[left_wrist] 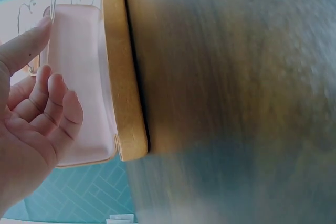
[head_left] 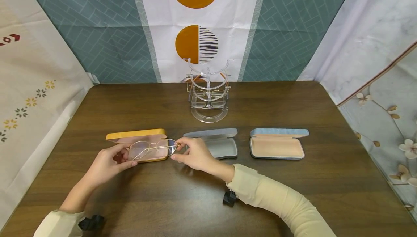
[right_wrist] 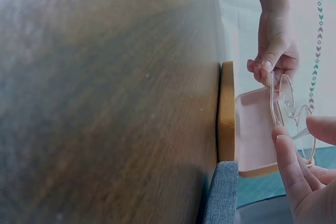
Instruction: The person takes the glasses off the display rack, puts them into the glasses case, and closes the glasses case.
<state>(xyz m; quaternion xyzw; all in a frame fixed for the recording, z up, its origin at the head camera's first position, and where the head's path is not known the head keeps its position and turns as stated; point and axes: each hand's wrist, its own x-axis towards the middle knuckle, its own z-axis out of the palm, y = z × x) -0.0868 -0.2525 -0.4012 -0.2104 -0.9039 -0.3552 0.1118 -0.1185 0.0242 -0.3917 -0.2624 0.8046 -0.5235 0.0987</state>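
Observation:
Thin gold-rimmed eyeglasses (head_left: 163, 146) are held level between both hands. My left hand (head_left: 109, 161) pinches one end of the frame with thumb and fingers. At the other end, my right hand (head_left: 195, 153) pinches the frame near its hinge. Folded temples show behind the lenses in the head view. Below and behind the eyeglasses, a yellow glasses case (head_left: 136, 134) lies with its lid up and its pink lining (left_wrist: 79, 77) showing. The right wrist view also shows the eyeglasses (right_wrist: 283, 95) over this lining.
A grey glasses case (head_left: 224, 148) lies open beside the yellow one, partly behind my right hand. Further right is an open blue case (head_left: 277, 147) with beige lining. At the back, a clear display stand (head_left: 210, 120) carries several eyeglasses before a patterned curtain (head_left: 277, 30).

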